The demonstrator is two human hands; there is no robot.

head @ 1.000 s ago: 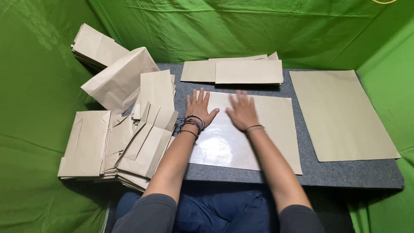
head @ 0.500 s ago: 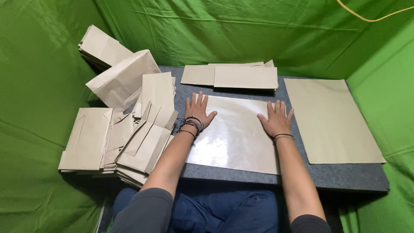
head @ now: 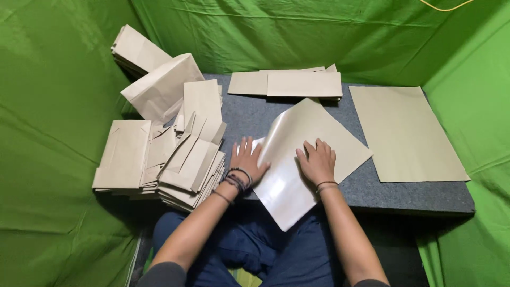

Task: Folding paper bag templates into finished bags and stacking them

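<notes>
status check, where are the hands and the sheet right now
Left hand flat on sheet's left edge, open. Right hand flat on glossy tan sheet, open. Sheet turned askew, near corner overhanging grey mat. Folded bag pile close on left.

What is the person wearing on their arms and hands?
The hands are bare, with no gloves or rings that I can make out. The left hand has a bunch of dark bracelets stacked at the wrist. The right hand has just a thin dark band or two. The forearms are bare, with dark grey sleeves starting near the elbows.
</notes>
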